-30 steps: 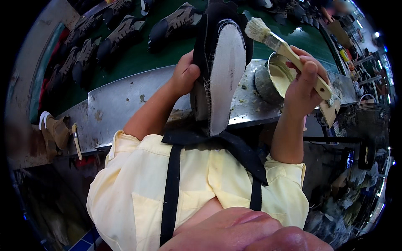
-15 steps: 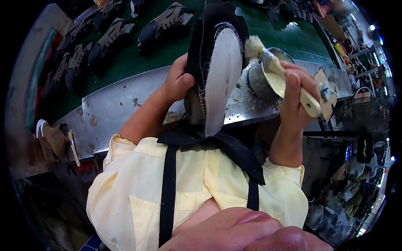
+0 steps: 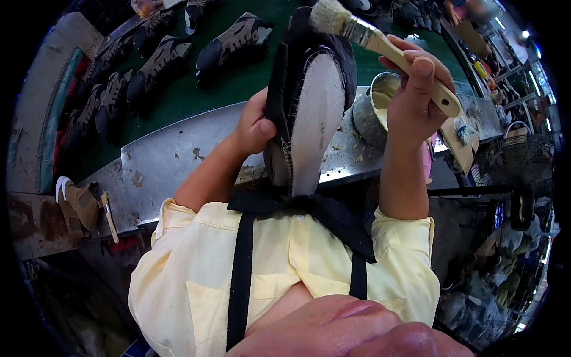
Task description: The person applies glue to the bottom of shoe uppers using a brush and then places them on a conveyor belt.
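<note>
Pale yellow short-sleeved shirt (image 3: 285, 262) (chest pocket), 2 black apron straps (image 3: 239, 273).

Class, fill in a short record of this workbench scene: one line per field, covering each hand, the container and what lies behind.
Left hand: grips the black shoe upper with pale grey insole, sole side facing the camera
Right hand: holds the wooden-handled bristle brush, bristles at the shoe's toe
Container: round metal pot of pale glue on the metal bench edge
Behind: dark shoes on the green belt
</note>
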### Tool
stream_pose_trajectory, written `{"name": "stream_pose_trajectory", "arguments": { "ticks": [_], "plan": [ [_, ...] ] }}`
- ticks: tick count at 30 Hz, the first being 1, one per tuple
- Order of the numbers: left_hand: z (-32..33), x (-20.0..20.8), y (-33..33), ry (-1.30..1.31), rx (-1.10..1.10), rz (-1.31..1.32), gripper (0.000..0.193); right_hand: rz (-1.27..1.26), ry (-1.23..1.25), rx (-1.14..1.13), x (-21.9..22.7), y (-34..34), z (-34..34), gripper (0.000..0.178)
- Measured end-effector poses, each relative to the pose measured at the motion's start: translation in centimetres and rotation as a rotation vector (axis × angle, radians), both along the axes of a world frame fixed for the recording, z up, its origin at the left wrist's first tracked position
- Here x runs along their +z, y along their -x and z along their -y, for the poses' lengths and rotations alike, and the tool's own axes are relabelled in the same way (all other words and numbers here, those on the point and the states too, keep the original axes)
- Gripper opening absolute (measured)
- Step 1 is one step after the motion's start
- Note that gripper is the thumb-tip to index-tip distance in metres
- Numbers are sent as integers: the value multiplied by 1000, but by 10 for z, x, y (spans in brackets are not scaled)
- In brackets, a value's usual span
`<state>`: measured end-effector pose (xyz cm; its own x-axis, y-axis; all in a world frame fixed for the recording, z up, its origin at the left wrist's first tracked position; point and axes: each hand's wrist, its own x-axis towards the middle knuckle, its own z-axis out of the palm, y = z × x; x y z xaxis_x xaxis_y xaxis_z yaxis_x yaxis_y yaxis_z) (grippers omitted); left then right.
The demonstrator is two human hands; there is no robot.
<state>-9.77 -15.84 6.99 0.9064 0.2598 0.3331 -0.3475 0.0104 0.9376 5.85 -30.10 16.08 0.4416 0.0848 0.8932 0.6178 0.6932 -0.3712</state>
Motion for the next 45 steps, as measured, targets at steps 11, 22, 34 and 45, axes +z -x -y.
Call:
{"name": "stream_pose_trajectory", "arguments": {
  "ticks": [11,22,34,45],
  "plan": [
    [-6,0,2,-34,83,112,91,95,494,-380,-28,31,71,9],
    [-3,3,0,-24,104,99,94,115,420,-457,-30,37,95,17],
    [-26,-17,-8,-5,-113,31,99,11,165,-57,-3,18,40,29],
    [-25,-9,-10,6,-164,-11,113,-137,438,-312,23,-5,36,16]
  ]
}}
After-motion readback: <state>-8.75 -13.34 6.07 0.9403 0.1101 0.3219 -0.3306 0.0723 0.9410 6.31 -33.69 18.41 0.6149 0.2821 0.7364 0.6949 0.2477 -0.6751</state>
